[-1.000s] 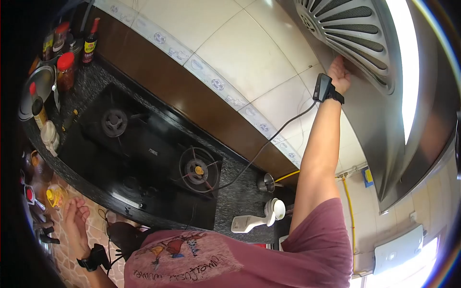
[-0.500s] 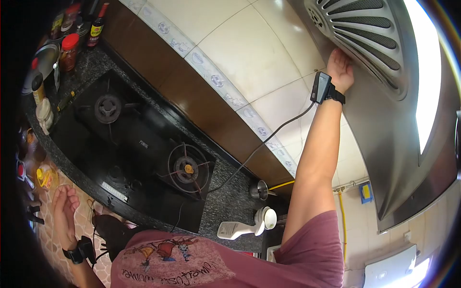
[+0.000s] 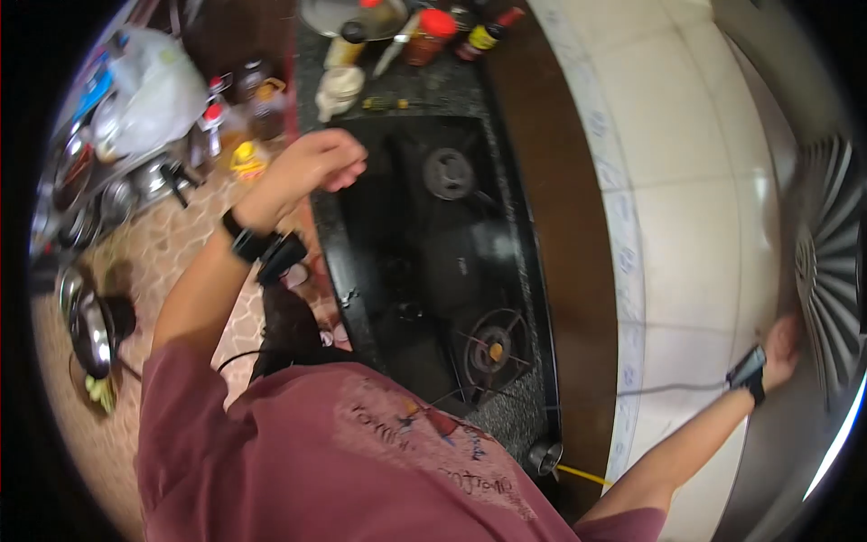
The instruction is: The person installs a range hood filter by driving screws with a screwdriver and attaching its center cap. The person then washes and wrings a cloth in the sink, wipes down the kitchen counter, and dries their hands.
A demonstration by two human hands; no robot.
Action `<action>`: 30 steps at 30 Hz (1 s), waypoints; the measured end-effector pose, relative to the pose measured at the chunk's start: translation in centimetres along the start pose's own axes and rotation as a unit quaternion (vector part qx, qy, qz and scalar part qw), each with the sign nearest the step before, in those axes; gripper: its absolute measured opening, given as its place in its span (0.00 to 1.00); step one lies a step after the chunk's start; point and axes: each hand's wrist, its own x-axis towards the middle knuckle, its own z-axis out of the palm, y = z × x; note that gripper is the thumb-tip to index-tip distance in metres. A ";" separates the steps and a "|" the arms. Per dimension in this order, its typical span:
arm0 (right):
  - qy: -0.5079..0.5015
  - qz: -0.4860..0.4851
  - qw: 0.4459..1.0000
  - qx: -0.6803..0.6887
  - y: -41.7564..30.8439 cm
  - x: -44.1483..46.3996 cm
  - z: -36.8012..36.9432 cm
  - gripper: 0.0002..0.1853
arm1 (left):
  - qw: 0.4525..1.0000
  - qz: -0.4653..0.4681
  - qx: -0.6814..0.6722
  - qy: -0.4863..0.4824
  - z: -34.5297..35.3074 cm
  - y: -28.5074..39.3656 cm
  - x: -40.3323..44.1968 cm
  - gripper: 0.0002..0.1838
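My left hand (image 3: 321, 167) is over the counter's front edge by a corner of the black gas stove (image 3: 420, 244), its fingers bent together with nothing visible in them. Just above it, a white-capped container (image 3: 340, 90) stands on the counter. Far to the right, my right hand (image 3: 782, 350) is raised against the underside of the metal range hood (image 3: 768, 434), beside its slotted grille (image 3: 831, 271). Its fingers are blurred, so their pose is unclear. Both wrists wear black straps with small devices.
At the counter's far end are a red-lidded jar (image 3: 429, 38) and a sauce bottle (image 3: 489, 34). A metal cup (image 3: 545, 456) sits near the stove's lower end. On the left, a white plastic bag (image 3: 161, 95), a yellow-capped bottle (image 3: 247, 161) and a metal pan (image 3: 90, 334) show.
The view has turned toward the left. My left hand has risen from over the floor to the counter's edge. My right hand remains up at the hood, now more blurred.
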 end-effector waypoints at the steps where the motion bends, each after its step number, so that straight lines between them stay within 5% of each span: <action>1: 0.012 0.026 1.000 0.006 0.4 -0.2 0.2 0.30 | 0.997 0.018 0.075 0.022 -0.7 0.3 1.2 0.09; 2: 0.060 0.025 0.997 -0.035 1.8 -3.8 3.5 0.28 | 0.991 0.052 0.124 0.024 -1.5 0.0 2.5 0.11; 5: 0.002 0.049 0.999 0.013 5.0 -6.4 5.5 0.26 | 0.911 0.151 0.363 0.122 -3.0 -1.7 7.8 0.14; 6: -0.136 0.130 0.981 0.053 6.1 -6.8 5.9 0.25 | 0.854 0.193 0.460 0.151 -3.1 -2.6 9.7 0.14; 7: -0.268 0.206 0.937 0.088 6.8 -7.1 6.5 0.25 | 0.856 0.193 0.457 0.146 -3.1 -3.6 11.6 0.14; 9: -0.255 0.206 0.945 0.003 9.5 -11.8 13.7 0.27 | 0.842 0.117 0.521 0.080 -1.8 -4.7 16.2 0.14; 12: -0.236 0.179 0.950 -0.100 12.4 -15.5 21.8 0.34 | 0.822 0.187 0.535 0.052 -1.8 -9.8 24.5 0.12; 13: -0.249 0.185 0.945 -0.104 12.8 -15.4 23.6 0.33 | 0.825 0.084 0.557 0.041 -0.8 -8.3 25.1 0.11; 16: -0.235 0.187 0.950 -0.082 14.1 -12.3 27.8 0.29 | 0.787 0.074 0.601 0.119 -1.0 -9.9 27.2 0.10; 20: -0.177 0.172 0.968 -0.051 16.1 -5.9 29.7 0.17 | 0.726 0.015 0.679 0.108 -0.5 -10.0 27.7 0.13; 24: -0.095 0.117 0.987 -0.054 16.4 -0.7 28.9 0.10 | 0.736 0.030 0.660 0.147 -2.4 -14.5 30.2 0.20; 26: 0.030 0.115 0.988 -0.094 16.0 1.6 27.4 0.07 | 0.774 -0.025 0.625 0.100 -3.0 -13.4 30.6 0.19; 28: 0.048 0.114 0.987 -0.104 15.6 3.6 26.0 0.08 | 0.813 0.018 0.577 0.072 -5.5 -16.4 32.4 0.19; 30: 0.002 0.091 0.990 -0.104 15.5 5.3 25.0 0.08 | 0.877 0.089 0.467 0.061 -3.5 -9.3 28.4 0.21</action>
